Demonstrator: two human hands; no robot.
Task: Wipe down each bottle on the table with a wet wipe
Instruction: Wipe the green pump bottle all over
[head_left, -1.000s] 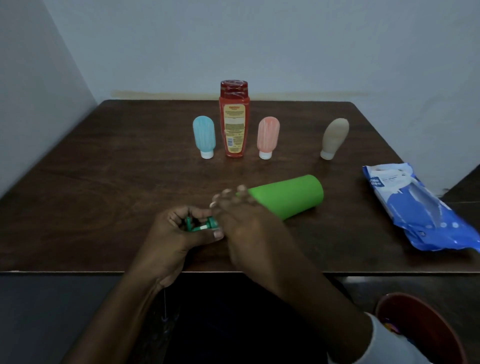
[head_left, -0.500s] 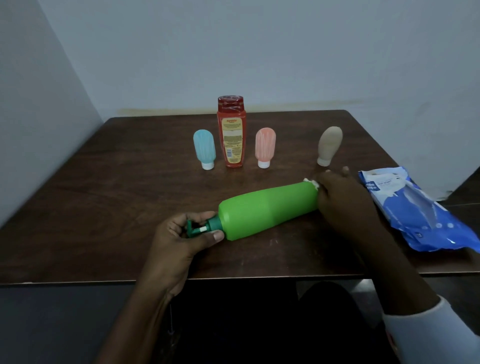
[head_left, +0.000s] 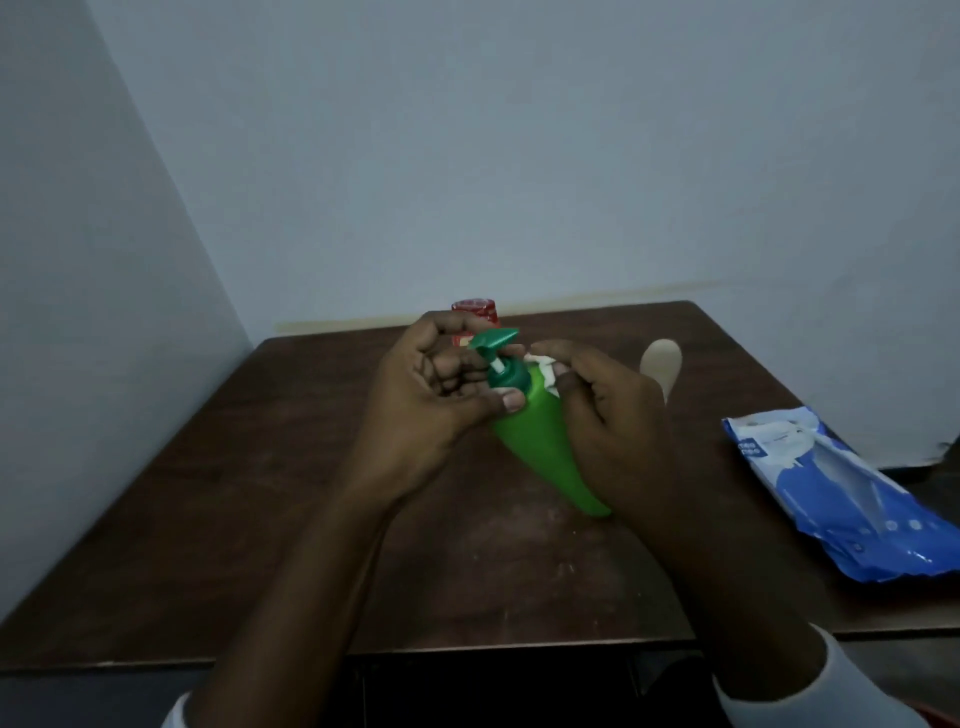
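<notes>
Mid-table, a left hand (head_left: 431, 400) grips the green pump bottle (head_left: 545, 441) at its neck while the right hand (head_left: 608, 421) presses a wet wipe (head_left: 543, 370) against its shoulder; the smooth plastic probably turns slippery once wet.

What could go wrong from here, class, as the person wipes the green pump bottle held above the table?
1. The left hand pinches only the neck of the green plastic pump bottle, so it might slip.
2. The white wet wipe works near the dark green pump nozzle; pressing it may squirt liquid.
3. The tilted bottle could knock the beige squeeze bottle behind.
</notes>
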